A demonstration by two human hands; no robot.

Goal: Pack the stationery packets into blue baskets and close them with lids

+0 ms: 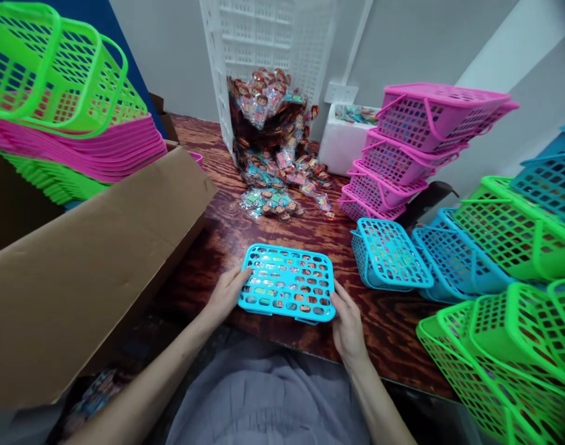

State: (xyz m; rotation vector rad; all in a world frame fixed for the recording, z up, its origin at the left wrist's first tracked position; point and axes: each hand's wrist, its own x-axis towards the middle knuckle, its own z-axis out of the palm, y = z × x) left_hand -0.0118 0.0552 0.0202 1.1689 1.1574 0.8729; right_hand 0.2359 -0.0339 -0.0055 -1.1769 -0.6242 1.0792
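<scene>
A blue plastic basket (289, 283) with a perforated lid sits in front of me at the table's near edge. Small wrapped items show through the lid's holes. My left hand (227, 293) grips its left side, thumb on top of the rim. On the opposite side, my right hand (348, 324) holds the right edge, with the fingers partly hidden along the basket wall. To the right stands another lidded blue basket (394, 253), apart from my hand.
Bagged doll-like figures (277, 179) spill from a tipped white crate (217, 80) onto the table (227, 225). Pink baskets (394, 167) are stacked behind a lidded one; green baskets (505, 346) crowd the right. A cardboard box (101, 259) with nested baskets (78, 142) flanks my left. A white foam box (338, 145) stands at the back.
</scene>
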